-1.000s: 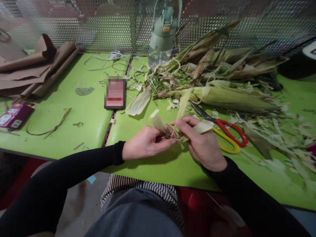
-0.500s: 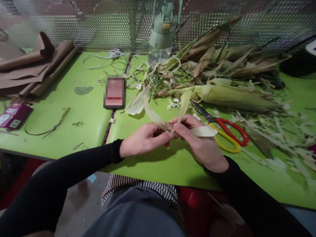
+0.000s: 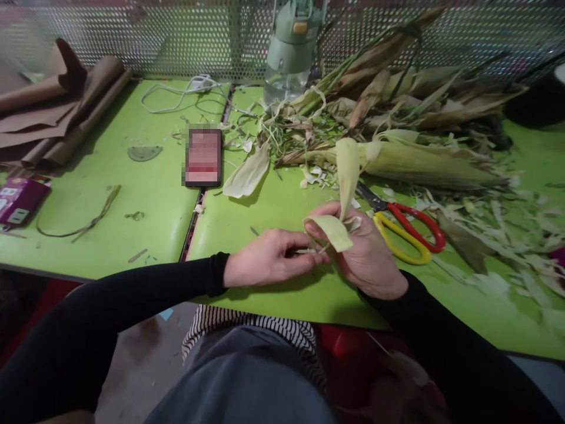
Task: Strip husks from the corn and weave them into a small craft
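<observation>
Above the table's front part, my two hands meet around pale green corn husk strips [image 3: 348, 176]. My right hand [image 3: 371, 256] is closed on them, with one strip standing up and another folded over toward me across its fingers. My left hand [image 3: 273, 257] pinches the narrow, thin ends at the lower left of the bundle; its fingertips are partly hidden. Just beyond my right hand lie scissors [image 3: 399, 227] with one red and one yellow handle. A loose pale husk piece [image 3: 247, 174] rests on the table past my left hand.
A heap of corn husks [image 3: 424, 159] and scraps covers the back right. Behind it stand a green bottle [image 3: 291, 56] and a perforated screen [image 3: 185, 41]. A phone [image 3: 203, 158], white cable [image 3: 165, 106], protractor [image 3: 145, 153], brown paper [image 3: 66, 118] and purple box [image 3: 22, 200] lie leftward.
The husk strips have turned in my hands: the left-pointing and right-pointing strips now sit gathered at my right hand. My left hand has shifted slightly right and lower. The view has tilted slightly.
</observation>
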`<move>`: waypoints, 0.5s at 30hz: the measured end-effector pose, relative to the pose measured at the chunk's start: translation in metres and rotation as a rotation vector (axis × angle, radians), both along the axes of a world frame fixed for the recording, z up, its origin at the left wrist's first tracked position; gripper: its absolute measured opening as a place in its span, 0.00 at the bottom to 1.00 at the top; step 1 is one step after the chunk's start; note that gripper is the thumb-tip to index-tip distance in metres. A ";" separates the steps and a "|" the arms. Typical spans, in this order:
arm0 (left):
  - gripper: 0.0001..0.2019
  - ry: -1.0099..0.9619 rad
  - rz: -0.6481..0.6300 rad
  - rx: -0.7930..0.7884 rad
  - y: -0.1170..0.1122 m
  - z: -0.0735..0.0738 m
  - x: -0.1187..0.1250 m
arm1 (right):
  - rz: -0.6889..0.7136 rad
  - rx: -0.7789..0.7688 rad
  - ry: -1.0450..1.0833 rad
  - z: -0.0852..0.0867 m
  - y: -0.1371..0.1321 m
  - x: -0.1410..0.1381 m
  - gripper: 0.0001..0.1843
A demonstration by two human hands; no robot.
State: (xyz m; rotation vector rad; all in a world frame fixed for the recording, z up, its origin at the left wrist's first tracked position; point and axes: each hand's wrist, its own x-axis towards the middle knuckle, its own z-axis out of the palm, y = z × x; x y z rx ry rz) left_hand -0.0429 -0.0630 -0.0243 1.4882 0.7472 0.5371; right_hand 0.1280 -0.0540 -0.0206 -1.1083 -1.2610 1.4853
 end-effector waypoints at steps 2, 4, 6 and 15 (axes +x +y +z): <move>0.15 0.015 -0.006 -0.011 -0.003 0.003 0.001 | 0.020 -0.034 0.041 0.001 -0.001 -0.001 0.13; 0.17 -0.008 -0.001 -0.052 -0.004 0.008 0.001 | 0.030 -0.060 0.095 0.003 -0.001 -0.002 0.12; 0.20 -0.033 0.006 -0.111 -0.003 0.011 0.000 | 0.034 -0.093 0.138 0.006 0.000 -0.003 0.12; 0.15 -0.208 -0.065 -0.460 -0.001 0.003 0.001 | 0.047 -0.123 0.128 0.004 -0.004 0.000 0.10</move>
